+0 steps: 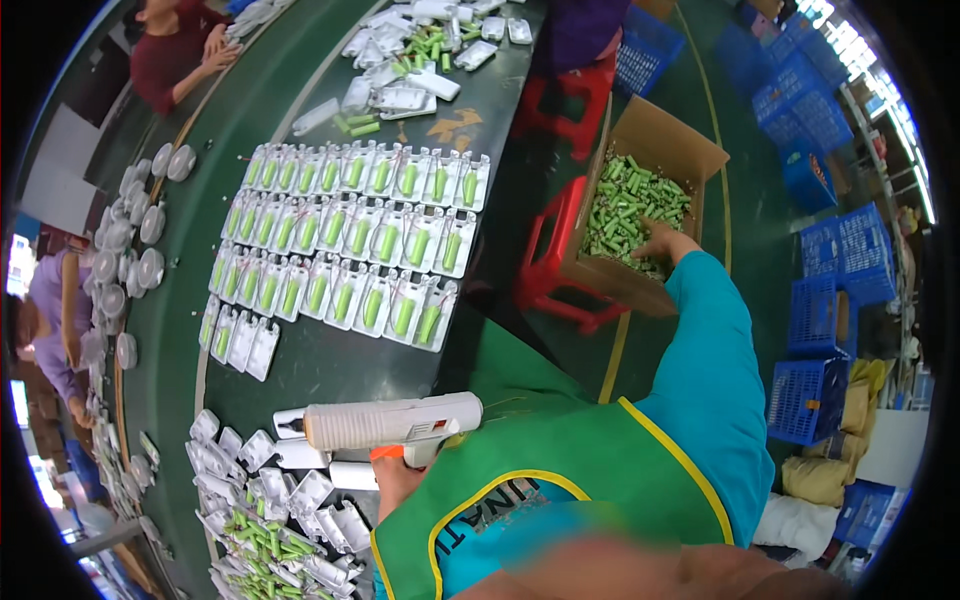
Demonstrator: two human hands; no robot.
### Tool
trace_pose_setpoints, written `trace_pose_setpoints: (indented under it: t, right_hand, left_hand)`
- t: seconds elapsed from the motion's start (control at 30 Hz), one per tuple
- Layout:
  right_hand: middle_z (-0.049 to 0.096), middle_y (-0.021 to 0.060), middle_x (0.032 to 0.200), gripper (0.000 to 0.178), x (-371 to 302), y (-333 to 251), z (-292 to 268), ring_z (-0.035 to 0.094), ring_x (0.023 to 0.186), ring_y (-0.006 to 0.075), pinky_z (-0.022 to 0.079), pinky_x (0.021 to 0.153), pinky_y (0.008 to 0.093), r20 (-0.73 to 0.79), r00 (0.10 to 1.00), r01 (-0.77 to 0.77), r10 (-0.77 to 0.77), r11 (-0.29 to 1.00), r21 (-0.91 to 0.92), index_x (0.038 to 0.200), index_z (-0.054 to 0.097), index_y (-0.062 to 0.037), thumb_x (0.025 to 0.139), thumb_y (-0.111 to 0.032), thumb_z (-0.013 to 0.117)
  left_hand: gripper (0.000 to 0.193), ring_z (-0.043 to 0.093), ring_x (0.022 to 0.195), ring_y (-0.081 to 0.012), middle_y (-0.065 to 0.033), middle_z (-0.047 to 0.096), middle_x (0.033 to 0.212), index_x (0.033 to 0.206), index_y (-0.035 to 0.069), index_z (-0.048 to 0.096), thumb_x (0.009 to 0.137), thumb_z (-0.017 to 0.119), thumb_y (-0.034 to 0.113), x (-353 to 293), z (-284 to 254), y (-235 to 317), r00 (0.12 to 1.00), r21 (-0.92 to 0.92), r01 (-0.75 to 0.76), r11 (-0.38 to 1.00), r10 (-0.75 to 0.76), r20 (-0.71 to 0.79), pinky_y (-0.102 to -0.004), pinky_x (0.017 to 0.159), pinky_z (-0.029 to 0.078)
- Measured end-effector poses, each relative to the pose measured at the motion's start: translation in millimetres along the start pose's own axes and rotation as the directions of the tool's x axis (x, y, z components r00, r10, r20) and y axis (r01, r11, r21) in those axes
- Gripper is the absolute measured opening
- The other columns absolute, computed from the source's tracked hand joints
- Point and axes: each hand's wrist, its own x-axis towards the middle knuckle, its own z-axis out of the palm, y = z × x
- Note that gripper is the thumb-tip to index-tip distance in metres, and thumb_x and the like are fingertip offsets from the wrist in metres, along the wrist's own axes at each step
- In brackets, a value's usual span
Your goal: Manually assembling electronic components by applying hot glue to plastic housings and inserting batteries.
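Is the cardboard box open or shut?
The cardboard box is open: nothing covers its top, green cylinders show inside, and the right hand is among them.

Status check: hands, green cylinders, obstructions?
Left hand holding white glue gun. Right hand among green cylinders in open cardboard box; grip unclear. Nothing visibly blocking it.

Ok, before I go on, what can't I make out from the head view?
Head view:
- Right hand: too small among the green cells to tell whether its fingers grip one.
- Floor of the cardboard box: covered by those cells.
- Forearm behind the left hand, which holds the white glue gun: hidden by the green apron.
- Wearer of the purple clothing: mostly cut off by the upper edge.
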Motion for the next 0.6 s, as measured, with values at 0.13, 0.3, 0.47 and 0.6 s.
trace_pose_setpoints:
  t: [0.13,0.3,0.47,0.6]
  right_hand:
    - [0.017,0.0261,0.154,0.124,29,-40,50,0.018,0.14,0.0477,0.026,0.111,0.0561,0.083,0.984,0.167,-0.157,0.978,-0.125,0.153,0.008,-0.0252,0.059,-0.055,0.083]
    - [0.021,0.0339,0.147,0.11,-1,-22,61,0.026,0.134,0.0517,0.03,0.108,0.0558,0.036,0.938,0.343,-0.344,0.915,-0.211,0.151,0.021,-0.0198,0.063,-0.048,0.08]
    - [0.04,0.0329,0.131,0.089,9,-12,75,0.042,0.118,0.0502,0.036,0.098,0.0557,-0.109,0.851,0.478,-0.514,0.844,-0.242,0.144,0.034,-0.0125,0.074,-0.053,0.071]
    - [0.026,0.0324,0.145,0.125,27,-3,81,0.025,0.13,0.0563,0.024,0.107,0.0635,-0.001,0.951,0.302,-0.31,0.928,-0.216,0.151,0.016,-0.0237,0.052,-0.063,0.08]
  left_hand:
    - [0.049,0.066,0.096,-0.0317,-0.0135,0.068,0.097,0.102,0.004,0.067,0.059,0.083,0.022,15,-1,7,0.998,0.013,-0.006,1.0,0.005,0.063,-0.0398,0.084,0.05]
    - [0.042,0.068,0.088,-0.0337,-0.0144,0.07,0.094,0.098,0.004,0.07,0.061,0.079,0.022,28,-12,31,0.997,0.137,-0.075,0.988,0.078,-0.015,-0.0404,0.08,0.052]
    - [0.044,0.066,0.096,-0.0313,-0.0122,0.07,0.097,0.1,0.009,0.071,0.061,0.084,0.025,30,-8,35,0.996,0.192,-0.011,0.981,-0.008,0.094,-0.0417,0.089,0.049]
    - [0.046,0.061,0.107,-0.0325,-0.0112,0.067,0.107,0.104,0.011,0.069,0.062,0.083,0.022,30,-11,22,0.989,0.147,-0.014,0.989,-0.008,0.151,-0.044,0.099,0.042]
